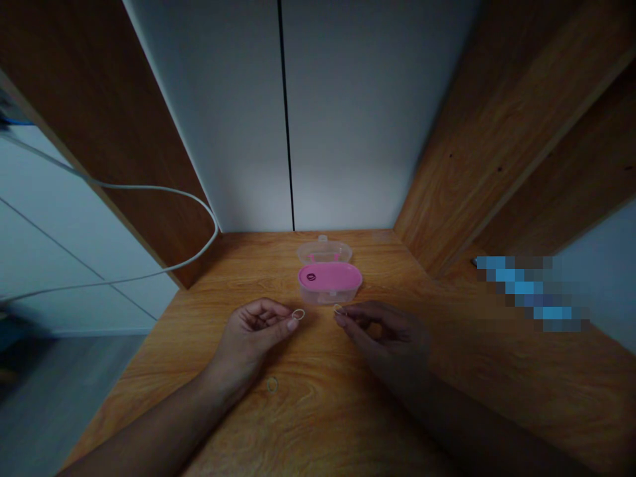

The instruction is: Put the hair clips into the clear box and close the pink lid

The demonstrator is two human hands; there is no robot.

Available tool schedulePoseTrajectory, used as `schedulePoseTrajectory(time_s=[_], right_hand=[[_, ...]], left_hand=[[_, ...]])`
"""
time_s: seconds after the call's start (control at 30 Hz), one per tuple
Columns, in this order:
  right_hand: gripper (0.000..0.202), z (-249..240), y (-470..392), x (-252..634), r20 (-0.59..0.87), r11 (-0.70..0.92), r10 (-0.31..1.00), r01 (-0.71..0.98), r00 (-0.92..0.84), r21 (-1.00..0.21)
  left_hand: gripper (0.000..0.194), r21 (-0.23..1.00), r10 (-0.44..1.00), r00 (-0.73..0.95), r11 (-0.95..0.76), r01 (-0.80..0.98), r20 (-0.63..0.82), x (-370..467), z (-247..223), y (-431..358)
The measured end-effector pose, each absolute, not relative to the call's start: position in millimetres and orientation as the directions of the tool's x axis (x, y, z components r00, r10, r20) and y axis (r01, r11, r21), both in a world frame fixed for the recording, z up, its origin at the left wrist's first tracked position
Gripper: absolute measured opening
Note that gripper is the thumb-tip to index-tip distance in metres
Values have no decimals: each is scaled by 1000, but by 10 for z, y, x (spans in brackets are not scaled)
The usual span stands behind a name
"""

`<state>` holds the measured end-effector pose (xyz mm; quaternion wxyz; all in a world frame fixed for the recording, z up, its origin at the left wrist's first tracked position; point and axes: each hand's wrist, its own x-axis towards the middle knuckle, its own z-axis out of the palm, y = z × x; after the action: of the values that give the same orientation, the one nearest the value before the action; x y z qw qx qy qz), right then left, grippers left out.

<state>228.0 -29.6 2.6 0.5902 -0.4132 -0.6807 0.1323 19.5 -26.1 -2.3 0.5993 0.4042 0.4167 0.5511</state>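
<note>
My left hand (pixel 256 331) pinches a small pale ring-shaped band (pixel 298 314) between thumb and forefinger. Opposite it, my right hand (pixel 390 338) holds another small yellowish band (pixel 338 309) at its fingertips. The two hands are apart, with a gap between the bands. Just beyond them stands a clear plastic box with a pink top surface (pixel 335 277), its clear lid (pixel 324 252) folded open to the back. A small dark ring (pixel 311 277) lies on the pink surface. A third thin band (pixel 271 385) lies on the wood by my left wrist.
The wooden tabletop (pixel 318 437) meets a white panel (pixel 342 132) at the back, with wooden boards on both sides. A white cable (pixel 163 189) loops over the left side. Something blue and pixelated (pixel 527 288) is at the right.
</note>
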Motion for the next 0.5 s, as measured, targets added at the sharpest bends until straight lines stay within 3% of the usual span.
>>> schedulePoseTrajectory(time_s=[0.17,0.33,0.5], right_hand=[[13,18,-296,2289,690,645,724,366,-11,-671],[18,59,-296,2274,682,717,695,288,-227,-635],[13,40,-282,2222,670,734,677,216,-305,-643]], left_hand=[[19,964,998,48,61,-260,-50,194,-13,-265],[14,997,993,115,11,-76,-3,242,26,-306],[11,996,982,165,-92,16,88,279,30,-360]])
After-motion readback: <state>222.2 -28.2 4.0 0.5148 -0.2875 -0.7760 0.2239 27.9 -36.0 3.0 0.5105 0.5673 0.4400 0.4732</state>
